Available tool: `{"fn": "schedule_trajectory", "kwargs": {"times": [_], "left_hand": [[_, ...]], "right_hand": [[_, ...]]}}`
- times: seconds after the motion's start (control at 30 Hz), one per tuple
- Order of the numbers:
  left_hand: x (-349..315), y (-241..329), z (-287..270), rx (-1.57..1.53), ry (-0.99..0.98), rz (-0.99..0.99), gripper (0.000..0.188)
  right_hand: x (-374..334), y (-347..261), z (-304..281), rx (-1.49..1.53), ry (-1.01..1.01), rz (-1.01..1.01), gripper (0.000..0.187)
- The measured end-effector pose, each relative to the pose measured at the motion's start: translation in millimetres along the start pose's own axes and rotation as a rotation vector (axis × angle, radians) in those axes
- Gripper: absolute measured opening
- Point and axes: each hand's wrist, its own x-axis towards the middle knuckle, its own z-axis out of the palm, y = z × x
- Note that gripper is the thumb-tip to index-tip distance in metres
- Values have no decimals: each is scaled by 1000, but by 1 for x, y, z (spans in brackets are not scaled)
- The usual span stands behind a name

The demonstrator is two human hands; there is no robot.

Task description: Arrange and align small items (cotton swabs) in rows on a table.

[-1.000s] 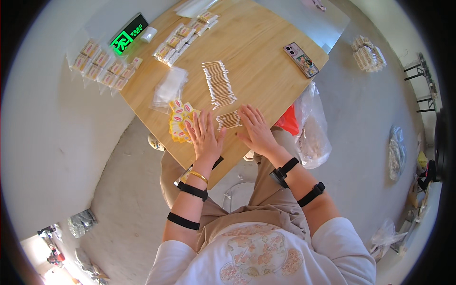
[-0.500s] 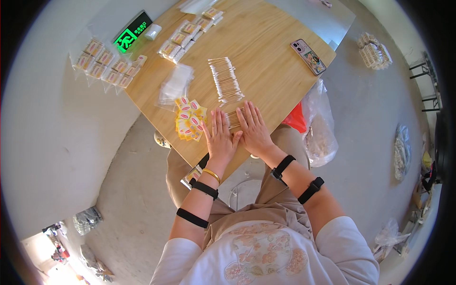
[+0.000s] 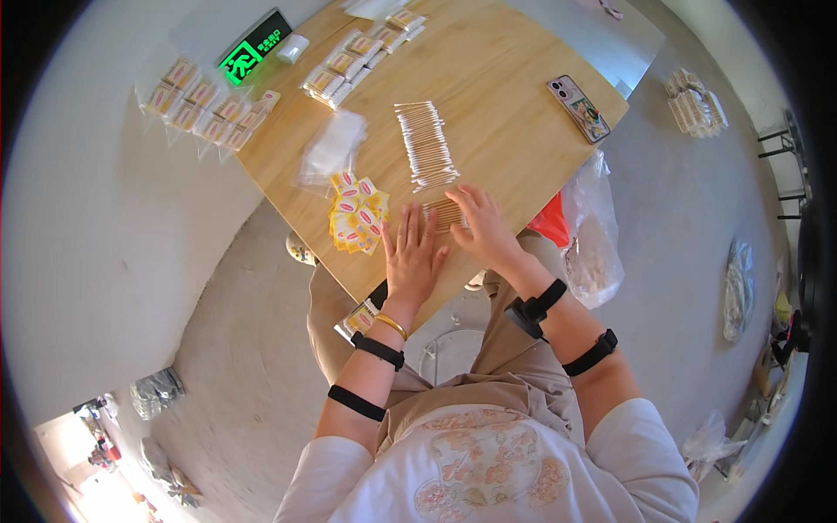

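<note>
A small batch of cotton swabs [image 3: 444,215] lies on the table between my hands, their tips partly hidden under my fingers. My left hand [image 3: 413,264] rests flat with fingers spread at the left ends of this batch. At its right ends is my right hand [image 3: 486,232], fingers loosely bent and thumb apart, holding nothing. Just beyond lies a longer row of cotton swabs [image 3: 425,146], laid side by side. Left of my left hand, yellow and white printed cards [image 3: 357,213] lie fanned out, with clear plastic bags [image 3: 334,148] behind them.
Packed swab bundles [image 3: 344,65] stand at the wooden table's [image 3: 506,96] far left, more packs [image 3: 205,109] beside a green lit sign [image 3: 254,46]. A phone [image 3: 579,108] lies near the right edge. Below that edge hangs a clear plastic bag [image 3: 595,235] beside something red [image 3: 549,221].
My right hand has lifted and shifted right, its fingers bending and its thumb parting from the left hand. My left hand stays flat by the swabs. The view has shifted slightly.
</note>
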Motion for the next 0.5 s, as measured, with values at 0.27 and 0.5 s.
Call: {"fn": "schedule_trajectory", "kwargs": {"times": [0.27,0.5], "left_hand": [[-4,-1,-1,-64,45,12,58],[-2,-3,-1,-168,158,8,54]], "right_hand": [[50,-9,-12,-113,-19,-190,6],[54,-1,-9,-293,-87,-329,6]]}}
